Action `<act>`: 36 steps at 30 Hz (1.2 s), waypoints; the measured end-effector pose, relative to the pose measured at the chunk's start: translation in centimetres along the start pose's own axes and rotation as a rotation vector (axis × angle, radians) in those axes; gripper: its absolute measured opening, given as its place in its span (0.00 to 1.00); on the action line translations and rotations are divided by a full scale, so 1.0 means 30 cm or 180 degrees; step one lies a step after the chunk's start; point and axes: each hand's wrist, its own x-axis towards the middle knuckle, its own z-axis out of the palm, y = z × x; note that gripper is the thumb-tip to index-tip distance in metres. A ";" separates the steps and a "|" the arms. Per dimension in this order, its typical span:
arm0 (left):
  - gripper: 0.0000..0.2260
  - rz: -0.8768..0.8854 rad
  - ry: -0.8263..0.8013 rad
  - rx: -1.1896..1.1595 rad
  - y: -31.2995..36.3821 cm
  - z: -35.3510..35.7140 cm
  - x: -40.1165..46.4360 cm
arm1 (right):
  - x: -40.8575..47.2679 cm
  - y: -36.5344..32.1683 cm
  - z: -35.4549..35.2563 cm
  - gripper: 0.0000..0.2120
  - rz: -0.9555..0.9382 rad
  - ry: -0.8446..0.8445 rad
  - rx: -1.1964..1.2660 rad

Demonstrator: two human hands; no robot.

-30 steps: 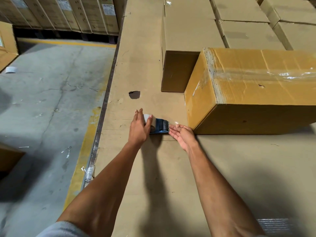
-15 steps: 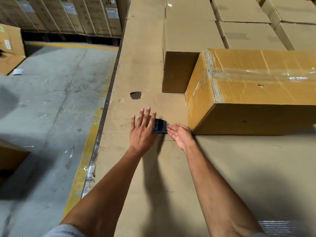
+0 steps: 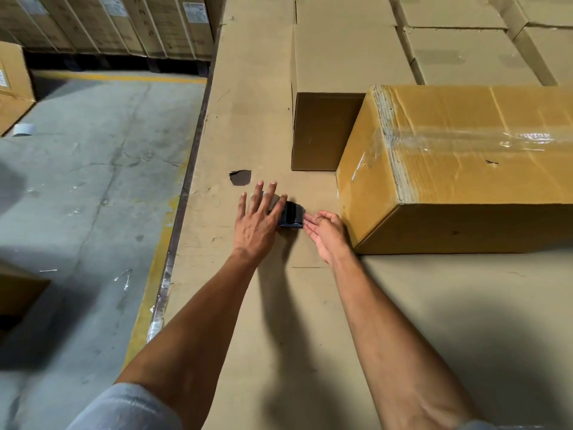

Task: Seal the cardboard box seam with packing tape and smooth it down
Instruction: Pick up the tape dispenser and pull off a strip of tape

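A yellow-brown cardboard box [image 3: 465,178] lies on its side at the right, with clear packing tape [image 3: 459,141] along its top seam and over its left end. Just left of it, a dark blue tape dispenser [image 3: 292,214] rests on the cardboard-covered work surface [image 3: 310,336]. My left hand [image 3: 257,221] lies flat over the dispenser's roll end with its fingers spread. My right hand [image 3: 325,231] has straight fingers whose tips touch the dispenser's right end. Whether they pinch a tape end is hidden.
A plain brown box [image 3: 322,131] stands behind the dispenser, with more boxes stacked beyond it. A torn hole [image 3: 240,177] marks the surface near my left fingertips. The surface's metal edge [image 3: 186,187] drops to a concrete floor on the left, where a tape roll [image 3: 23,129] lies.
My left hand has gone from gripping the dispenser to lying over it with its fingers spread. My right hand has stayed at the dispenser's right end. The box has not moved.
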 end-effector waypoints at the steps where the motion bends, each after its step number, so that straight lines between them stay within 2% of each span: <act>1: 0.35 0.0002 0.0041 -0.0013 -0.006 0.003 0.020 | 0.012 -0.012 0.010 0.19 -0.0009 0.0007 -0.0013; 9: 0.35 -0.0025 0.0160 0.0082 -0.025 0.003 0.056 | 0.032 -0.059 0.041 0.21 -0.0187 0.0174 -0.0290; 13: 0.35 0.0077 0.0207 0.0202 -0.004 -0.044 0.033 | -0.011 -0.054 0.034 0.22 -0.0558 0.0521 -0.1005; 15: 0.32 0.0002 0.0222 0.0144 0.024 -0.095 0.012 | -0.080 -0.080 0.034 0.20 -0.0801 0.0594 -0.1482; 18: 0.24 -0.0123 0.0359 0.0005 0.081 -0.197 -0.020 | -0.224 -0.159 0.043 0.19 -0.1202 0.0661 -0.2297; 21: 0.21 -0.0180 0.0563 -0.0185 0.150 -0.331 -0.052 | -0.369 -0.233 0.046 0.18 -0.1733 0.0575 -0.2760; 27: 0.24 0.0064 0.0873 -0.0227 0.291 -0.575 -0.113 | -0.587 -0.331 -0.014 0.16 -0.3119 0.0426 -0.2889; 32: 0.26 0.0287 0.1026 -0.0409 0.437 -0.702 -0.175 | -0.736 -0.412 -0.211 0.13 -0.3986 0.0756 -0.3053; 34: 0.27 0.0491 0.0956 -0.0494 0.506 -0.730 -0.194 | -0.740 -0.447 -0.310 0.18 -0.3953 0.0991 -0.3561; 36: 0.29 0.0738 0.0675 -0.0398 0.579 -0.742 -0.204 | -0.739 -0.475 -0.418 0.25 -0.3431 0.1257 -0.4210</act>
